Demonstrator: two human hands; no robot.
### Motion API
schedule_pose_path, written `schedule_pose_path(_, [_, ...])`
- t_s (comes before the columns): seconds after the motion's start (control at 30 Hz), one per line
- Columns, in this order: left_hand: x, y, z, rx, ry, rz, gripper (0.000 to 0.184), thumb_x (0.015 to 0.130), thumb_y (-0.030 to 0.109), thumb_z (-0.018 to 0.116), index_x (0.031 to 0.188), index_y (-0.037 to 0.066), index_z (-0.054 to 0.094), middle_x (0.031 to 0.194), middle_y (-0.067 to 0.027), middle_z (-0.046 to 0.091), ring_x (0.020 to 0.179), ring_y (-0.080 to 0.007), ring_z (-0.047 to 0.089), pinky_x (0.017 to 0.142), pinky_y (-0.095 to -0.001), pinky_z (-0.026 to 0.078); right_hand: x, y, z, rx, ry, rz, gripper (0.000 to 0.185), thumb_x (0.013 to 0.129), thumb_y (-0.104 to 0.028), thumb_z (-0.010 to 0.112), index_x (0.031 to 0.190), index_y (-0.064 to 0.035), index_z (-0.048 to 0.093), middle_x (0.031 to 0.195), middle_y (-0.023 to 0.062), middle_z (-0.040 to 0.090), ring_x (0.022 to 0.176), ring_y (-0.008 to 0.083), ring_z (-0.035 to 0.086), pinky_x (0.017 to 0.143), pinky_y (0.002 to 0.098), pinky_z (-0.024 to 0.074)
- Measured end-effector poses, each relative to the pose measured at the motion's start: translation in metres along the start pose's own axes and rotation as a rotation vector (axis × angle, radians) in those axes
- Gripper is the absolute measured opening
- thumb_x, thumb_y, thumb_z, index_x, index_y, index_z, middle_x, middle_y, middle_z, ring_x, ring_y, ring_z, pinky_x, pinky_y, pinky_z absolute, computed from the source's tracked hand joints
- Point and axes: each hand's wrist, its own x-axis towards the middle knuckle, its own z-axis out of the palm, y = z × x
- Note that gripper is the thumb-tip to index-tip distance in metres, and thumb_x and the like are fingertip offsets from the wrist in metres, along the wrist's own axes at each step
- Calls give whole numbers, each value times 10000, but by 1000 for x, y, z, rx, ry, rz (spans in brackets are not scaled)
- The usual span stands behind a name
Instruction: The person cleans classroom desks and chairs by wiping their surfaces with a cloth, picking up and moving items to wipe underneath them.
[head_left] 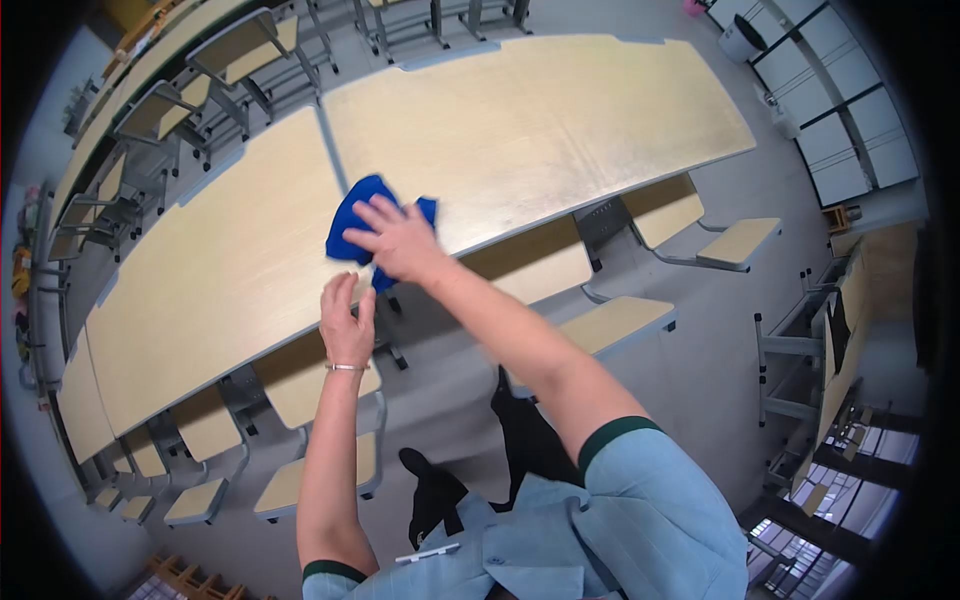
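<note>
A blue cloth (347, 222) lies crumpled on the pale wooden tabletop (240, 250), across the seam between two desk sections. My right hand (403, 243) rests on top of the cloth, fingers spread and stretched over it. Part of the cloth pokes out past the fingers, and a corner hangs near the desk's front edge. Just left of and below it, my left hand (347, 320) is at the front edge with fingers loosely bent and thumb apart. It holds nothing, and I cannot tell whether it touches the desk.
Attached seats (620, 325) and backrests line the near side of the curved desk row. More chairs (175, 110) stand behind it. White cabinets (830, 100) and a bin (742, 40) are at the far right. A white pen (427, 553) lies against my shirt.
</note>
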Motion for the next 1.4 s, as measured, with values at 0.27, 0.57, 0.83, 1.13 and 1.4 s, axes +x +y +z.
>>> schedule_pose_path(0.27, [62,37,114,306,-108,45,549,967,308,615,1449,71,504,1518,-237,406,1420,-420,360,1185,-532,276,-206,439,-174,-507,159,802,632,847,-188,541,1465,-311,494,1521,117,461,1371,371,452,1064,551,448])
schedule_pose_path(0.57, [70,56,128,474,-188,4,647,952,392,592,1511,102,445,1556,-296,316,1465,-464,266,1210,-580,192,-67,250,-89,-274,163,399,516,798,-89,595,1296,-217,634,1453,92,532,1351,380,471,964,563,431])
schedule_pose_path(0.83, [68,48,123,399,-188,-74,778,937,412,593,1477,-97,357,1552,-306,312,1452,-467,282,1205,-554,222,117,78,11,299,-100,-196,462,860,-284,686,1320,-279,652,1550,62,448,1468,292,345,1124,536,325])
schedule_pose_path(1.13, [68,47,117,457,-188,-36,816,906,362,623,1519,-81,318,1579,-259,326,1474,-423,300,1217,-532,229,154,307,-9,64,179,-62,456,821,-206,683,1265,-311,669,1427,56,572,1360,315,498,1035,499,446])
schedule_pose_path(1.4, [72,54,115,534,-213,-99,796,880,272,597,1543,-50,297,1595,-246,302,1484,-418,278,1224,-505,228,5,726,-170,-419,192,565,514,950,-349,580,1457,-344,498,1510,59,498,1405,288,437,1106,484,420])
